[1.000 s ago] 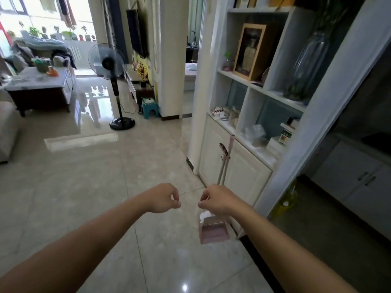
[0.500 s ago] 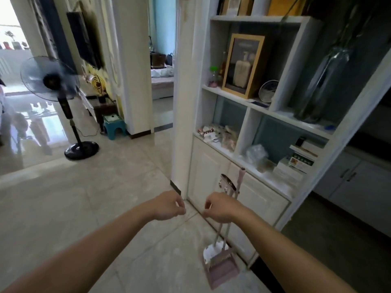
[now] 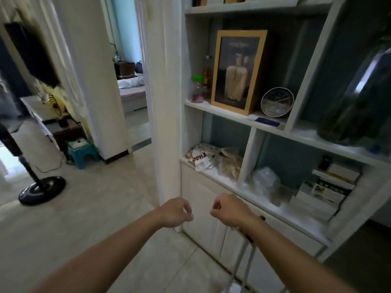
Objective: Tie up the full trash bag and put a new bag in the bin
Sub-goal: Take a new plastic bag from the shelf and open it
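No trash bag and no bin show in the head view. My left hand (image 3: 175, 212) and my right hand (image 3: 229, 210) are held out side by side at waist height, a small gap between them. Both are curled into loose fists with finger and thumb pinched. I see nothing in either hand. They hang in front of the white shelf unit (image 3: 249, 121), just before its lower cabinet doors (image 3: 203, 218).
A broom and dustpan handle (image 3: 243, 261) leans on the cabinet under my right wrist. The shelves hold a framed picture (image 3: 238, 70), a clock, clear plastic bags (image 3: 266, 182), boxes. At left stand a fan base (image 3: 42, 190), a teal stool (image 3: 83, 150) and a doorway to a bedroom.
The view has swung right and closed in on the shelf unit; the fan and living room slid off to the left. Both hands stay pinched side by side, unchanged.
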Demonstrator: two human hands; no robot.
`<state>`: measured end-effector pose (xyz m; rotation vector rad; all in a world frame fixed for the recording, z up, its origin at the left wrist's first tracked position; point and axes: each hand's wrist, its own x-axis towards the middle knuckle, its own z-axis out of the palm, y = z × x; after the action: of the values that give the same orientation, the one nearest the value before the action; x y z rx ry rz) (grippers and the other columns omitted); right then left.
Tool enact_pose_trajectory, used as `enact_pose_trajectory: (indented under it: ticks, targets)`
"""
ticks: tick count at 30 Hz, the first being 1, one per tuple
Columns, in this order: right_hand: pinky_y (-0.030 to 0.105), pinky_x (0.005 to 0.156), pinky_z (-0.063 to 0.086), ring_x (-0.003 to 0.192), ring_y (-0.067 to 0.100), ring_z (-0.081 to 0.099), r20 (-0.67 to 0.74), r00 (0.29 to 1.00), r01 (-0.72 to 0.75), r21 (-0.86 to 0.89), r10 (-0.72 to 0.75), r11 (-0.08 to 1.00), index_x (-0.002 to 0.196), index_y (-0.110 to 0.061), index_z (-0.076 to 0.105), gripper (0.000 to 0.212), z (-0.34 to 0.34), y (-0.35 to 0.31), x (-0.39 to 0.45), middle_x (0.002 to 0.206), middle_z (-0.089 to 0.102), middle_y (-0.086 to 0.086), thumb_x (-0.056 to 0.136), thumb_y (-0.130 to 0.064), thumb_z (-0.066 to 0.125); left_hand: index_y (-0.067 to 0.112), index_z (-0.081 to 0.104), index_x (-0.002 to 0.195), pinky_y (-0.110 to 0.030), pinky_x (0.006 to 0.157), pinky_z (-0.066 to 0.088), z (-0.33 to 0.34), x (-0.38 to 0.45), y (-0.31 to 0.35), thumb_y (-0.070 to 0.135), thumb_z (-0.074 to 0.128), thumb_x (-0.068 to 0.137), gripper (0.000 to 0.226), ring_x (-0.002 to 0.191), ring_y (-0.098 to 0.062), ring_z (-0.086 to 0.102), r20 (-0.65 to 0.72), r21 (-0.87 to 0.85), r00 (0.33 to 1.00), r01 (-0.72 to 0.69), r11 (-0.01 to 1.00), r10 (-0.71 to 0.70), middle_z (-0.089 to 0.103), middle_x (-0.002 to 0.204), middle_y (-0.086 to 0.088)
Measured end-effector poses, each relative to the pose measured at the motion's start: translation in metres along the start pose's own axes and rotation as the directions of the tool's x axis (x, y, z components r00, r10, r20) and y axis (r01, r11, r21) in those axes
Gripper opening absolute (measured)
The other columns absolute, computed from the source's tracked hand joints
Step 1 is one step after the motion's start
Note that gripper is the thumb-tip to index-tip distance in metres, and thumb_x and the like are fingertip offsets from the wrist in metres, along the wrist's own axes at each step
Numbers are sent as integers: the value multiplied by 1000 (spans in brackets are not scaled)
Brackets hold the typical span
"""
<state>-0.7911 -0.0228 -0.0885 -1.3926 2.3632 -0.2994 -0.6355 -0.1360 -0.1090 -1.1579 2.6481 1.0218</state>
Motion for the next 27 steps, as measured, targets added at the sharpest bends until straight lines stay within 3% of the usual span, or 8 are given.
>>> enact_pose_trajectory:
  ticks: [4,10,14,17,19,22,25,27]
  targets:
    - [39,75,59,75,16,67,-134,987,-83,81,94,993,83,-18,73,19,-24,7,64,82,72,0,87,-32,60,16,58,125,-27,85,43,-35,82,9,39,65,86,45,105,-18,56,23,33,999,-24,999,23,58,126,-6]
    - [34,74,56,80,16,65,-123,977,-158,126,173,979,92,-18,72,18,-35,29,133,88,71,0,91,-31,60,16,40,143,-31,94,45,-57,201,32,33,69,83,68,116,-23,55,43,-54,993,-111,992,113,55,138,-10]
    - [34,78,55,88,18,65,-113,962,-231,146,248,962,96,-19,73,21,-34,50,169,97,72,0,91,-33,58,28,11,155,-32,103,41,-59,285,45,25,74,80,97,137,-25,40,98,-95,954,-274,957,283,31,158,-4]
    - [34,79,54,91,20,65,-101,926,-339,205,364,918,94,-22,72,19,-35,58,187,100,72,1,90,-33,58,38,1,154,-32,94,47,-59,338,52,20,75,78,108,133,-28,45,175,-100,923,-329,939,342,31,157,-5]
    - [31,79,52,91,19,65,-71,905,-395,234,420,889,92,-23,70,17,-34,58,199,100,72,1,90,-34,57,43,7,151,-30,81,51,-56,367,57,33,74,77,100,112,-27,58,202,-58,912,-354,933,358,47,144,-10]
    - [29,80,51,91,17,64,-58,877,-448,263,478,854,90,-27,66,13,-35,54,213,101,71,1,91,-36,57,22,44,139,-29,74,47,-55,404,63,40,61,89,55,84,-19,58,244,60,902,-382,922,357,64,118,-9]
    - [32,84,53,94,18,65,-54,843,-498,298,536,814,99,-21,71,22,-35,51,219,104,71,1,91,-35,56,15,49,137,-33,92,43,-53,431,63,31,56,95,46,110,-29,58,302,178,896,-389,904,326,58,131,-13]
    - [34,85,54,93,19,66,-26,822,-529,332,569,781,97,-21,71,22,-32,49,219,103,71,1,88,-33,55,14,54,128,-33,90,47,-49,446,60,26,55,95,35,102,-24,61,324,179,880,-418,891,348,59,124,-14]
